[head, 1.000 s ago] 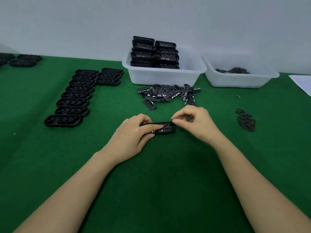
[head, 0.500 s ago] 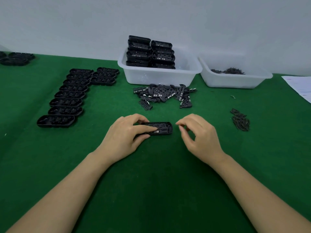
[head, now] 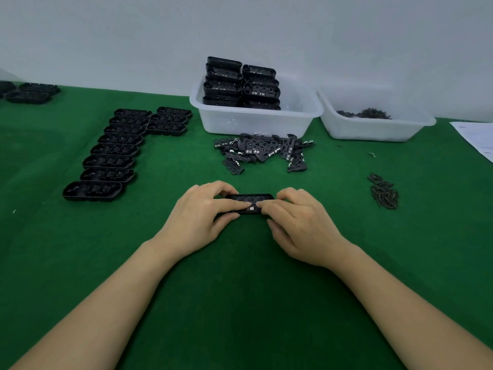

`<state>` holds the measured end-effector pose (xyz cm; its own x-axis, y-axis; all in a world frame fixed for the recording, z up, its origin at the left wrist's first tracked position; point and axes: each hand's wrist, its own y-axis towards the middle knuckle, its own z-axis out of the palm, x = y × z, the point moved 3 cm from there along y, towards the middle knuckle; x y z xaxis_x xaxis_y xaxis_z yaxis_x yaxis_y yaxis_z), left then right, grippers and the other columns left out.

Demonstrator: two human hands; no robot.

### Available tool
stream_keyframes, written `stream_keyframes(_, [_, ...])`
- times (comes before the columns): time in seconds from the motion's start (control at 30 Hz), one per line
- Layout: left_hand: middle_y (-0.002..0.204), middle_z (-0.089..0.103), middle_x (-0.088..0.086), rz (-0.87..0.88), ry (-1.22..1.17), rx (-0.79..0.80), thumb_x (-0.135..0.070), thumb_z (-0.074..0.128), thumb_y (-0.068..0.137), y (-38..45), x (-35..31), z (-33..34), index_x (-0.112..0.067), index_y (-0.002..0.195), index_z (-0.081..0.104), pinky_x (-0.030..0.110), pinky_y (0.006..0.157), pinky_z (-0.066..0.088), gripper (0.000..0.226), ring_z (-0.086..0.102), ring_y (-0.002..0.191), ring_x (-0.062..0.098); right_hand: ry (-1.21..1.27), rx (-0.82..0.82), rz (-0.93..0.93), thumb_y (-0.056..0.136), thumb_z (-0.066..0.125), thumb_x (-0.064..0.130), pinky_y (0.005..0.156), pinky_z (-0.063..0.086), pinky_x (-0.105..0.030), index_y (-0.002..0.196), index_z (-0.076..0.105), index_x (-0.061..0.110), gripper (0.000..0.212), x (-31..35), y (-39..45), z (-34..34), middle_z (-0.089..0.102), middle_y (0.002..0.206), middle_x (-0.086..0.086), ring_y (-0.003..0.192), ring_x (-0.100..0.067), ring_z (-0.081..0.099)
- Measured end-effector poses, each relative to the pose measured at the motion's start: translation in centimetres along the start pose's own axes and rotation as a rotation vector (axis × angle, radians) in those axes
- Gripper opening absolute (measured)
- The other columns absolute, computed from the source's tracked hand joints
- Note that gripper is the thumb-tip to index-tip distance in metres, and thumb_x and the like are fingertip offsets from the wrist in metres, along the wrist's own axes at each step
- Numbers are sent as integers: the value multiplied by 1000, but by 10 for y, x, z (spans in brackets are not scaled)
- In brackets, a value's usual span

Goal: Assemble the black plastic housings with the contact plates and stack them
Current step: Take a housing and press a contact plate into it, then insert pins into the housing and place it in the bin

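Both hands are on one black housing (head: 252, 203) lying flat on the green worktop (head: 240, 303), directly in front of the person. The left hand (head: 198, 220) holds its left end, fingers curled over the far edge and thumb against the near side. The right hand (head: 298, 222) holds the right end, fingertips pressing down on the insert.

Step in hand, as judged: seating a contact plate into the housing. A small metal tab shows between the fingertips, so the plate appears to be in but not confirmed flush. The next move calls for even downward pressure at both ends, then a lift to the stack.

The housing is a long shell with rounded ends, open side up, its recesses partly hidden by fingers.

Beyond it lies a loose heap of contact plates (head: 262, 153). Behind that, a white tub (head: 256, 121) carries stacked finished units (head: 241, 82). To the left, empty housings (head: 114, 153) lie in a row. To the right are a pile of screws (head: 384, 193) and a second tub (head: 373, 124).
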<state>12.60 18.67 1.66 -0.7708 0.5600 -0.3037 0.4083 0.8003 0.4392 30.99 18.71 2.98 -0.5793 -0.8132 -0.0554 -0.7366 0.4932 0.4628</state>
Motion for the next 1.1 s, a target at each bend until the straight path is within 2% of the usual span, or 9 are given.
stream_keyframes(0.23, [104, 64, 3, -6, -4, 1, -18, 71, 80, 0, 0, 0, -27, 105, 71, 36, 72, 47, 26, 61, 89, 22, 54, -1, 129, 84, 49, 16, 64, 38, -34, 93, 65, 4, 21, 0, -6, 0, 65, 76, -1, 78, -21, 52])
stream_keyframes(0.33, [102, 64, 3, -3, -4, -2, -17, 73, 78, 0, -1, 0, -27, 104, 72, 35, 71, 47, 27, 61, 88, 22, 320, -53, 323, 86, 47, 27, 74, 37, -30, 96, 64, 11, 25, -3, -9, 0, 60, 90, 10, 88, -7, 48])
stream_keyframes(0.47, [101, 65, 3, 21, 15, -17, -15, 75, 76, 0, -1, -2, -25, 102, 73, 36, 68, 48, 28, 63, 85, 23, 402, -271, 501, 82, 59, 27, 87, 41, -20, 98, 60, 9, 24, -20, -6, -7, 63, 108, 3, 97, -11, 54])
stream_keyframes(0.6, [101, 66, -3, 10, 12, -18, -19, 75, 76, 0, -2, -4, -18, 104, 68, 37, 67, 48, 28, 64, 87, 18, 238, 26, 420, 73, 73, 35, 88, 40, -30, 112, 57, 10, 49, -19, 3, 4, 59, 111, -2, 102, -18, 51])
stream_keyframes(0.7, [96, 66, -10, -81, -82, -30, -22, 74, 77, 0, 2, -4, -18, 103, 59, 31, 73, 43, 30, 62, 84, 14, 222, 115, 360, 75, 71, 33, 83, 40, -29, 108, 60, 13, 41, -15, 14, 12, 59, 104, 1, 95, -17, 51])
stream_keyframes(0.83, [104, 60, -21, -173, -206, 7, -34, 68, 80, 1, 10, 0, -27, 108, 55, 32, 93, 40, 32, 55, 99, -2, 234, 254, 393, 74, 69, 41, 80, 35, -24, 99, 56, 23, 33, -24, 31, 15, 48, 94, 11, 89, -9, 41])
stream_keyframes(0.93, [108, 58, -27, -266, -318, -41, -50, 59, 80, 2, 15, -4, -38, 111, 45, 18, 96, 31, 36, 49, 106, -10, 266, 390, 402, 70, 72, 43, 73, 35, -22, 92, 54, 28, 32, -38, 49, 9, 47, 88, 14, 83, -6, 42])
stream_keyframes(1.03, [103, 59, -25, -399, -374, -219, -57, 54, 82, -2, 19, -9, -37, 108, 48, 9, 89, 31, 33, 51, 104, -6, 382, 330, 458, 69, 75, 39, 69, 37, -10, 88, 55, 28, 30, -72, 78, -9, 52, 86, 15, 78, 0, 47])
stream_keyframes(1.1, [99, 60, -25, -433, -348, -319, -54, 51, 82, 1, 19, -12, -38, 106, 50, 14, 83, 35, 28, 50, 102, -10, 411, 220, 516, 70, 76, 34, 67, 35, -3, 87, 54, 27, 29, -106, 106, -21, 52, 86, 15, 77, 0, 47])
